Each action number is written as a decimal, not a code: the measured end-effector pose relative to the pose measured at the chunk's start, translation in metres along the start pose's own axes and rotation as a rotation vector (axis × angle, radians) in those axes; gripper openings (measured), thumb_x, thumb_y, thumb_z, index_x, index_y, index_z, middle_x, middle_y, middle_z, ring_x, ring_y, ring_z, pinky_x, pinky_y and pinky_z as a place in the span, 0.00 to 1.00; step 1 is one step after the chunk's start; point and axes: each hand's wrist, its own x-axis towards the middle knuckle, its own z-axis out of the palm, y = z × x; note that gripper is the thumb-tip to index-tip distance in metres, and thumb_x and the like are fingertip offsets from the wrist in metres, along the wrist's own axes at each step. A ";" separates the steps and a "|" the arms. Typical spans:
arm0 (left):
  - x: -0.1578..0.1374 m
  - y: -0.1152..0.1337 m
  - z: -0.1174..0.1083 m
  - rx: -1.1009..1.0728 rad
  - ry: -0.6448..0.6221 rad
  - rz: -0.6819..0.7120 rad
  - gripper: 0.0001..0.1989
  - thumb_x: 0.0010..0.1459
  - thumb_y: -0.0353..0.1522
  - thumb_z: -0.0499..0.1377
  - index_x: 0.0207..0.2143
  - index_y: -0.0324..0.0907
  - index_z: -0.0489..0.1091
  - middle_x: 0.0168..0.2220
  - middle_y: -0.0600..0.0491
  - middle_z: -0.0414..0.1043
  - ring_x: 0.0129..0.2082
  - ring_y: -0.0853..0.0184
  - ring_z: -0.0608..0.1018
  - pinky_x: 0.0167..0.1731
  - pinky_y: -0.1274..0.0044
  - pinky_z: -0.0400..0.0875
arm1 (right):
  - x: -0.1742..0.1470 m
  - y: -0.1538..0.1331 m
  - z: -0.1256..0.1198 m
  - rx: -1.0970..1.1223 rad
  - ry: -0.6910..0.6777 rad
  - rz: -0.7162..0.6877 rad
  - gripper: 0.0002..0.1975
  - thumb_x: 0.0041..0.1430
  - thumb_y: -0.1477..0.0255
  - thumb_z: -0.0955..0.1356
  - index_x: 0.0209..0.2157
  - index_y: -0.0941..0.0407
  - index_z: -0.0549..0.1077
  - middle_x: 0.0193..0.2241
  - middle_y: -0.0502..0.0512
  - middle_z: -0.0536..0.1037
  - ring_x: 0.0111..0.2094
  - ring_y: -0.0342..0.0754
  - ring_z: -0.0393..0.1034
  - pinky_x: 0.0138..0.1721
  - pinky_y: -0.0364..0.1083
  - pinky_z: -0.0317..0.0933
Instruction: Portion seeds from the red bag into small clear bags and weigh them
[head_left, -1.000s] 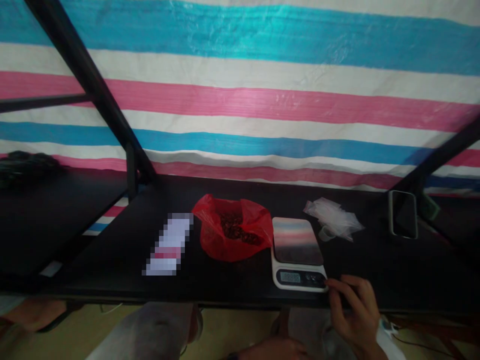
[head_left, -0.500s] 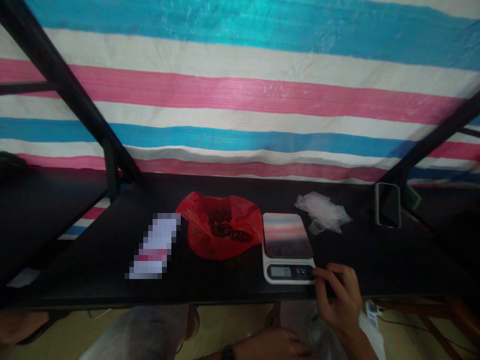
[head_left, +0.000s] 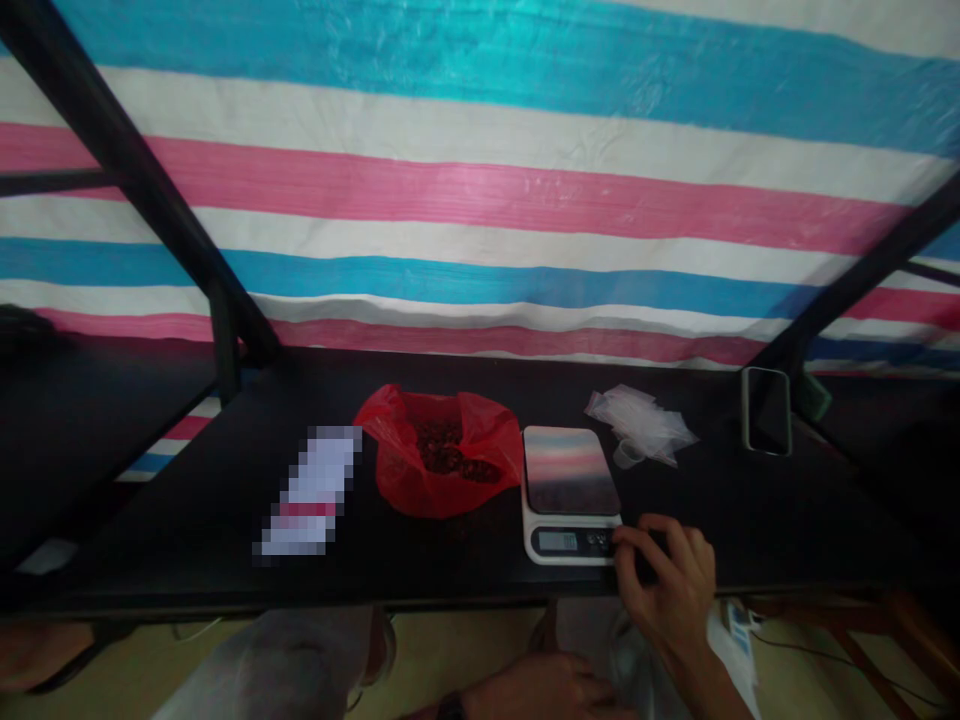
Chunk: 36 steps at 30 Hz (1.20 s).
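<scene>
My right hand [head_left: 671, 575] is at the front right of a white kitchen scale [head_left: 531, 530], its index fingertip on the right end of the button panel. The other fingers are loosely bent and hold nothing. The scale's bare metal plate [head_left: 571, 470] reflects the striped sheet; its small display [head_left: 558, 541] is lit, the digits blurred. Below the table edge my left hand [head_left: 551, 685] lies low over my lap, fingers stretched out and empty. A red plastic bag [head_left: 435, 495] stands open left of the scale, with small dark brown pieces [head_left: 442, 450] inside.
Behind the scale's right side lie clear plastic bags [head_left: 649, 420] and a small clear cup [head_left: 628, 455]. A phone [head_left: 766, 412] is farther right. A pixelated pale sheet [head_left: 315, 490] lies left on the black table [head_left: 450, 575]. Dark slanted frame bars [head_left: 150, 200] flank a striped sheet [head_left: 480, 190].
The view has shifted slightly, so the table's things sit a little farther left. My right fingertip stays at the scale's button panel. My left hand has hardly moved.
</scene>
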 end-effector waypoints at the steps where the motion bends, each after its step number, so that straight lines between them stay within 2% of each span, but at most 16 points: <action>1: 0.002 -0.001 0.002 -0.027 -0.027 0.078 0.08 0.62 0.35 0.70 0.43 0.47 0.78 0.33 0.61 0.84 0.30 0.72 0.83 0.33 0.83 0.75 | -0.002 0.000 -0.001 0.009 -0.005 -0.009 0.07 0.64 0.78 0.69 0.35 0.52 0.79 0.37 0.54 0.75 0.35 0.50 0.65 0.35 0.50 0.54; 3: 0.007 -0.005 0.005 -0.075 -0.097 0.148 0.07 0.62 0.33 0.70 0.41 0.44 0.78 0.34 0.56 0.85 0.28 0.70 0.82 0.29 0.81 0.75 | -0.006 0.003 -0.002 0.064 -0.011 -0.017 0.08 0.65 0.79 0.69 0.37 0.52 0.78 0.38 0.54 0.74 0.36 0.50 0.66 0.37 0.50 0.57; 6: 0.012 -0.009 0.003 -0.103 -0.167 0.109 0.06 0.62 0.34 0.70 0.39 0.44 0.78 0.32 0.55 0.84 0.25 0.69 0.81 0.24 0.80 0.73 | -0.003 0.011 -0.007 0.146 0.034 0.014 0.08 0.67 0.79 0.68 0.41 0.52 0.78 0.37 0.54 0.73 0.37 0.50 0.69 0.39 0.49 0.61; 9: 0.008 -0.011 -0.008 -0.092 -0.128 0.107 0.05 0.64 0.33 0.67 0.42 0.42 0.78 0.32 0.56 0.83 0.27 0.69 0.81 0.28 0.80 0.75 | 0.019 0.028 -0.007 0.103 0.074 0.085 0.07 0.69 0.76 0.67 0.43 0.53 0.78 0.37 0.54 0.75 0.39 0.52 0.72 0.42 0.51 0.63; 10: 0.006 -0.010 -0.013 -0.083 -0.092 0.096 0.05 0.66 0.32 0.66 0.43 0.42 0.77 0.32 0.56 0.83 0.28 0.69 0.82 0.31 0.80 0.76 | 0.030 0.037 -0.006 0.057 0.062 0.107 0.07 0.69 0.73 0.67 0.44 0.53 0.78 0.38 0.56 0.77 0.40 0.53 0.72 0.43 0.51 0.63; 12: 0.002 -0.008 -0.027 -0.063 0.001 0.040 0.05 0.69 0.34 0.63 0.44 0.42 0.76 0.32 0.57 0.83 0.30 0.69 0.82 0.34 0.80 0.76 | 0.053 0.054 0.000 -0.011 -0.083 0.105 0.09 0.68 0.69 0.67 0.45 0.53 0.79 0.40 0.58 0.80 0.40 0.56 0.73 0.43 0.53 0.63; 15: 0.000 -0.006 -0.051 -0.019 0.091 0.025 0.06 0.70 0.35 0.63 0.40 0.42 0.74 0.30 0.58 0.80 0.28 0.71 0.79 0.32 0.80 0.73 | 0.076 0.077 0.009 -0.127 -0.322 0.047 0.12 0.67 0.65 0.67 0.44 0.52 0.81 0.44 0.60 0.82 0.44 0.58 0.73 0.43 0.54 0.63; 17: 0.003 -0.007 -0.068 0.021 0.187 0.020 0.07 0.70 0.35 0.63 0.38 0.41 0.73 0.29 0.60 0.78 0.27 0.72 0.78 0.30 0.80 0.71 | 0.083 0.084 0.012 -0.165 -0.398 0.009 0.11 0.66 0.64 0.68 0.41 0.52 0.82 0.43 0.59 0.84 0.43 0.59 0.73 0.42 0.54 0.63; 19: 0.006 -0.010 -0.087 0.092 0.361 -0.006 0.08 0.71 0.37 0.61 0.38 0.43 0.72 0.31 0.61 0.77 0.26 0.72 0.76 0.27 0.77 0.69 | 0.084 0.083 0.011 -0.161 -0.390 -0.005 0.12 0.67 0.62 0.68 0.37 0.52 0.82 0.41 0.59 0.84 0.41 0.59 0.72 0.40 0.53 0.62; 20: 0.008 -0.012 -0.096 0.121 0.408 0.026 0.04 0.71 0.36 0.61 0.44 0.46 0.73 0.33 0.61 0.77 0.27 0.71 0.76 0.26 0.76 0.68 | 0.084 0.081 0.009 -0.138 -0.366 -0.010 0.13 0.67 0.62 0.67 0.36 0.52 0.82 0.41 0.58 0.84 0.41 0.59 0.72 0.40 0.53 0.62; 21: 0.010 -0.016 -0.104 0.133 0.428 -0.004 0.06 0.70 0.35 0.60 0.48 0.47 0.72 0.36 0.59 0.77 0.28 0.70 0.76 0.27 0.76 0.69 | 0.085 0.077 0.007 -0.102 -0.340 -0.020 0.14 0.68 0.61 0.67 0.35 0.52 0.81 0.41 0.58 0.84 0.41 0.58 0.72 0.41 0.54 0.62; 24: 0.014 -0.028 -0.125 0.106 0.687 -0.206 0.13 0.64 0.29 0.58 0.51 0.44 0.71 0.41 0.51 0.77 0.36 0.65 0.79 0.35 0.74 0.75 | 0.088 0.062 -0.002 -0.010 -0.332 -0.058 0.14 0.70 0.60 0.66 0.36 0.50 0.81 0.43 0.56 0.84 0.41 0.57 0.73 0.44 0.54 0.62; 27: 0.019 -0.041 -0.140 0.124 0.826 -0.289 0.16 0.59 0.23 0.55 0.48 0.42 0.72 0.41 0.48 0.75 0.36 0.65 0.78 0.36 0.74 0.76 | 0.088 0.053 -0.004 -0.071 -0.377 -0.047 0.11 0.67 0.62 0.67 0.35 0.50 0.80 0.40 0.55 0.84 0.40 0.57 0.72 0.40 0.52 0.60; 31: 0.023 -0.054 -0.151 0.082 0.936 -0.348 0.16 0.58 0.21 0.55 0.46 0.40 0.74 0.38 0.48 0.73 0.32 0.67 0.75 0.33 0.76 0.75 | 0.082 0.059 0.004 -0.106 -0.473 -0.018 0.06 0.62 0.67 0.69 0.34 0.51 0.79 0.34 0.55 0.84 0.37 0.57 0.74 0.36 0.51 0.60; 33: 0.024 -0.057 -0.154 0.081 0.961 -0.337 0.16 0.57 0.21 0.55 0.45 0.40 0.74 0.38 0.49 0.72 0.32 0.67 0.74 0.32 0.77 0.75 | 0.088 0.065 0.006 -0.087 -0.508 0.009 0.06 0.61 0.65 0.70 0.35 0.51 0.79 0.36 0.55 0.84 0.38 0.57 0.75 0.38 0.51 0.62; 36: 0.023 -0.058 -0.153 0.113 0.970 -0.283 0.17 0.56 0.21 0.55 0.46 0.40 0.73 0.38 0.48 0.72 0.32 0.67 0.74 0.32 0.76 0.75 | 0.118 0.069 0.009 -0.167 -0.529 0.110 0.11 0.63 0.61 0.70 0.38 0.53 0.81 0.42 0.59 0.85 0.44 0.61 0.76 0.45 0.54 0.65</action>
